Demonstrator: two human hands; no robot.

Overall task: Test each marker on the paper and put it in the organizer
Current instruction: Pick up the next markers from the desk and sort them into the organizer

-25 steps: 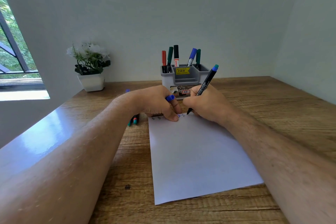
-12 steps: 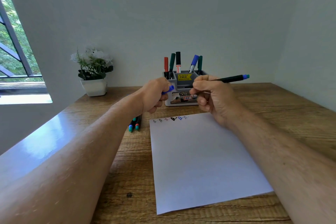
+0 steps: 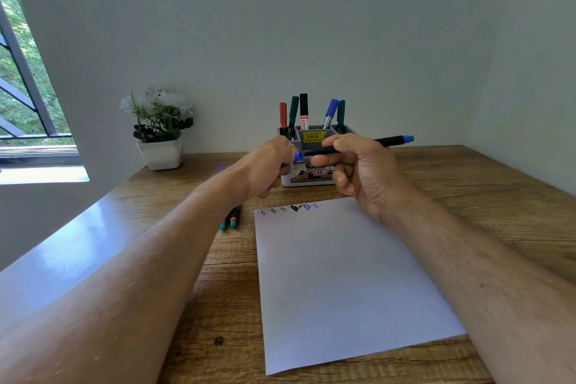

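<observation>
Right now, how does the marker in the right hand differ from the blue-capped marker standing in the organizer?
The held marker lies nearly level in the right hand; the blue-capped marker stands leaning in the organizer. The held one is slim, black and uncapped, its blue cap pinched in the left hand; the standing one is capped, with a pale barrel. Both carry blue.

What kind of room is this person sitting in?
Probably a home desk or small study corner. A wooden table stands against a plain wall, with a grey organizer full of markers, a small potted plant beside a barred window, and a sheet of paper.
</observation>
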